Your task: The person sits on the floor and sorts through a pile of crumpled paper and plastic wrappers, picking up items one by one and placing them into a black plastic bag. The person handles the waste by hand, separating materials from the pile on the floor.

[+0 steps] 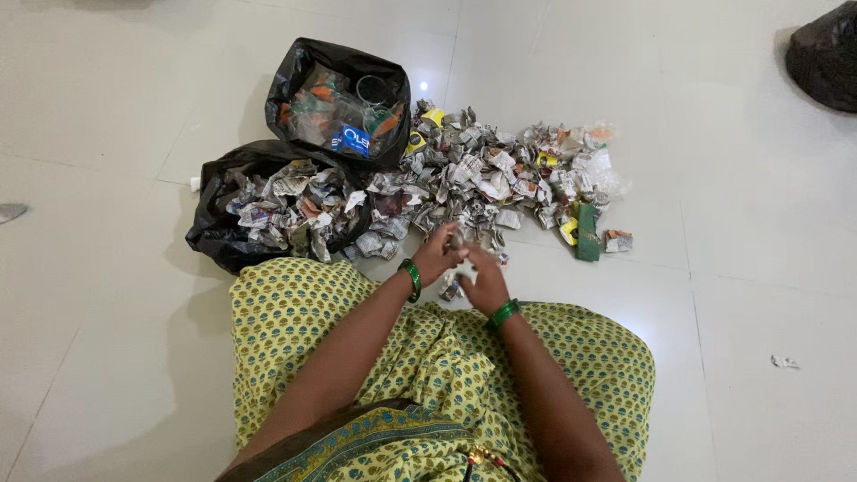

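Black bag (219, 234) full of crumpled newspaper (290, 203), second bag (290, 85) of wrappers, both hands (462, 263) pinching one paper scrap (457, 239).

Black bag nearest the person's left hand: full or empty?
Full. The black bag lies open on the floor, and crumpled newspaper pieces fill its mouth up to the rim, level with the loose paper pile beside it.

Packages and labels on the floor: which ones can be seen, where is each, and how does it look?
Blue label: in the far black bag, curved, blue and white.
Green package: right end of the crumpled paper heap, flat, long, dark green.
Yellow wrappers: near the far bag, small, crumpled.
No signs or screens.
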